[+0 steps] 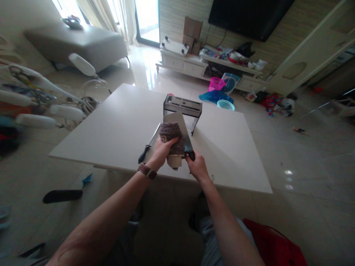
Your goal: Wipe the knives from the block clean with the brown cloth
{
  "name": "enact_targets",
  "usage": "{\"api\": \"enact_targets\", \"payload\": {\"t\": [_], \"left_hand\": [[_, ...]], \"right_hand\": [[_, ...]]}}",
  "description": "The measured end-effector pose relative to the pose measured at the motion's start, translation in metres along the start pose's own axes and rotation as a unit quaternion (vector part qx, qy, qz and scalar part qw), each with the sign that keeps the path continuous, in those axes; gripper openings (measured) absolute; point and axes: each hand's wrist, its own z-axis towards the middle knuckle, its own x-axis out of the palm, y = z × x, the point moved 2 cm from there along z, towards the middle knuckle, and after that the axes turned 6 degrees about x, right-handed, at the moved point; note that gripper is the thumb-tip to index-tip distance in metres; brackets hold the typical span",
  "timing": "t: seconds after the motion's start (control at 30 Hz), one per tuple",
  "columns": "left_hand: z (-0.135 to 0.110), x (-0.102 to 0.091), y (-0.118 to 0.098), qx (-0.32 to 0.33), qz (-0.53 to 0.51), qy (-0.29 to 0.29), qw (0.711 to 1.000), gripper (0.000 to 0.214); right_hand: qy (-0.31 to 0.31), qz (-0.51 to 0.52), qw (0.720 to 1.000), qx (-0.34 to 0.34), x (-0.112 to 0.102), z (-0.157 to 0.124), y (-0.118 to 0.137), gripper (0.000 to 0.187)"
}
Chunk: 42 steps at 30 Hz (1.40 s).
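Note:
My left hand [164,149] is closed on a fuzzy brown cloth [172,130], thumb on top, pressed over the blade of a cleaver. The cleaver [186,129] has a broad grey blade pointing away from me, partly hidden under the cloth. My right hand [198,166] grips its black handle. A pale tan piece [174,162] sticks out below the cloth; what it is I cannot tell. Left of my hands lies a sharpening steel [144,153] with a black handle. Just beyond the blade stands a grey and black knife rack [183,105].
All this is on or above a white table [222,147]. White-padded metal arms [83,65] rise at its left. Past the far edge are a light blue basket [225,105], a pink basket [216,84] and a TV cabinet [188,68]. A red bag [274,244] sits near my right leg.

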Motion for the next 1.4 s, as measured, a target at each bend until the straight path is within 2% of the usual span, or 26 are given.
{"api": "enact_targets", "payload": {"t": [0.43, 0.7, 1.0, 1.27, 1.4], "left_hand": [[0.0, 0.0, 0.001, -0.007, 0.002, 0.006, 1.0, 0.055], [-0.007, 0.006, 0.001, -0.036, 0.041, 0.071, 0.996, 0.054], [-0.014, 0.01, -0.003, -0.031, 0.042, 0.092, 0.994, 0.054], [-0.019, 0.003, -0.005, -0.016, 0.049, 0.089, 0.995, 0.057], [-0.02, 0.002, -0.007, -0.004, 0.06, 0.083, 0.995, 0.052]], "right_hand": [[-0.006, -0.002, 1.0, -0.002, -0.001, -0.002, 0.004, 0.023], [-0.022, 0.003, 0.999, 0.028, -0.005, 0.001, -0.002, 0.019], [-0.035, 0.016, 0.999, 0.025, -0.002, 0.0, -0.003, 0.02], [-0.038, 0.008, 0.999, 0.017, 0.003, -0.005, 0.001, 0.019], [-0.04, 0.011, 0.999, 0.017, 0.004, -0.007, 0.004, 0.018]]}}
